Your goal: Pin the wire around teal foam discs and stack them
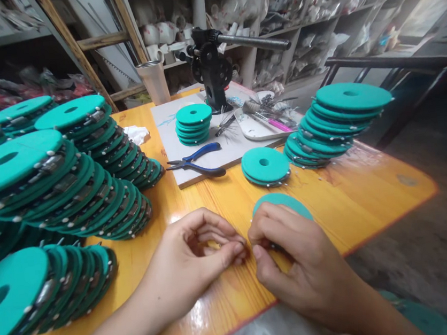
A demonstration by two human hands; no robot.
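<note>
My left hand (204, 250) hovers over the front of the wooden table, its thumb and fingertips pinched together. Just right of it, my right hand (294, 256) is closed in a similar pinch, the two sets of fingertips almost meeting. Whatever lies between the fingertips is too small to make out. Partly covered by my right hand is a green foam disc (286, 203). Behind it sits a short pile of green discs (266, 165) with a centre hole. Blue-handled pliers (198, 160) rest beyond my left hand, on the edge of a pale board (230, 158).
Tall leaning stacks of green discs (12, 159) with pins and dark pieces around their rims crowd the left. Another stack (353, 99) stands at right. On the board are a small stack (193, 114), a black lever press (212, 66) and a white tray (255, 126). A tumbler (154, 84) stands behind.
</note>
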